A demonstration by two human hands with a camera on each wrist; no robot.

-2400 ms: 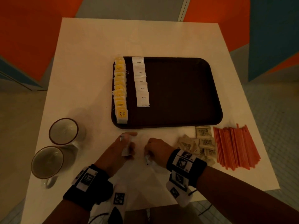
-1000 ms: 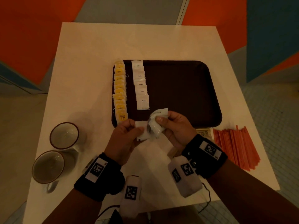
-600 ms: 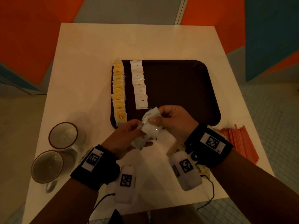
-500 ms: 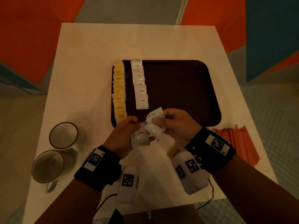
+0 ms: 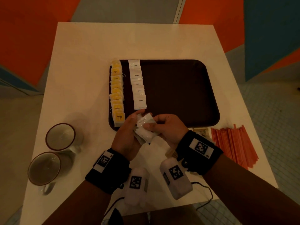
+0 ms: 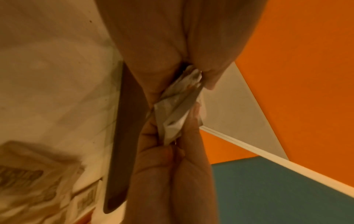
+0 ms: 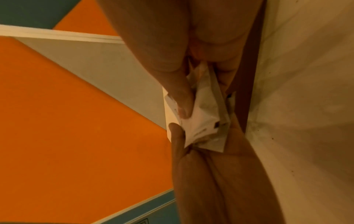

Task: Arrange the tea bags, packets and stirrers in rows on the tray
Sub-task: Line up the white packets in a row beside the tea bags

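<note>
Left hand: I see my left hand (image 5: 128, 135) over the near edge of the tray, fingers and thumb curled round a small stack of white packets (image 5: 146, 130).
Right hand: my right hand (image 5: 168, 127) meets it from the other side, thumb and fingers pinching the same stack.
Stack: off the surface, between both hands, just nearer me than the white row.
Tray: I see the dark tray (image 5: 186, 88) at the middle of the white table (image 5: 84, 65).
Yellow tea bags: yellow tea bags (image 5: 117, 93) overlap in a row along the tray's left edge.
White row: white "Coffee" packets (image 5: 138, 85) lie just right of it.
Brown packets: brown packets (image 5: 201, 131) lie on the table just beyond my right wrist.
Stirrers: orange stirrers (image 5: 233, 143) lie bunched to their right, off the tray.
Mugs: two mugs (image 5: 60, 137) stand at the near left.
</note>
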